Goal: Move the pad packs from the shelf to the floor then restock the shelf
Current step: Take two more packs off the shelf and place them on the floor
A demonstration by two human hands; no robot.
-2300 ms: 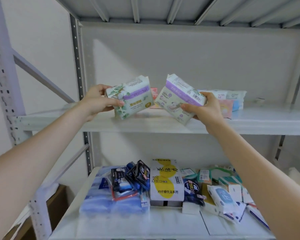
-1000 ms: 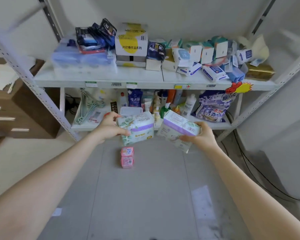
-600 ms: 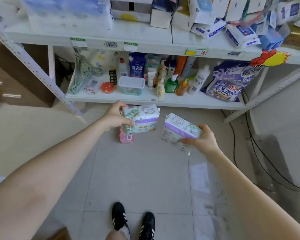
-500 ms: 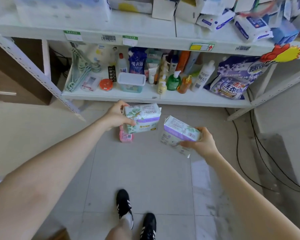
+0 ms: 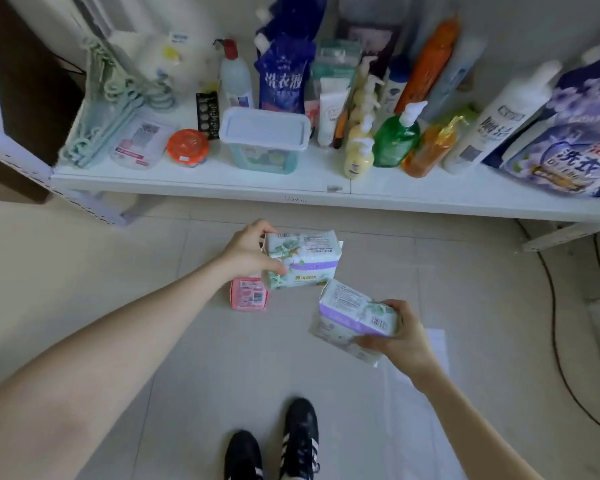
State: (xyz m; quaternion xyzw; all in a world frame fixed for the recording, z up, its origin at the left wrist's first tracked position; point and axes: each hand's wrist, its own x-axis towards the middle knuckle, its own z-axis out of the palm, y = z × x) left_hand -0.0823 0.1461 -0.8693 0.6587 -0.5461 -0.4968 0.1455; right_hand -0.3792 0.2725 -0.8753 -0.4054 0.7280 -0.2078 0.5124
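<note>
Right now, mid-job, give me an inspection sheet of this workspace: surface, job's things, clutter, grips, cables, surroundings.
Surface: pale tiled floor.
Job's things: pink pad pack lies on the floor; green-leaf pad pack and purple-band pad pack are in hand.
Clutter: bottom shelf crowded with bottles, a lidded tub, hangers.
Grips: left hand holds the green-leaf pack; right hand holds the purple-band pack.
Cables: black cable on the floor at right.
Surroundings: black shoes below; brown cabinet at left.

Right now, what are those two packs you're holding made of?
The green-leaf pack in the left hand and the purple-striped pack in the right hand both look like thin printed plastic film, faintly shiny, crinkled at the ends.
</note>
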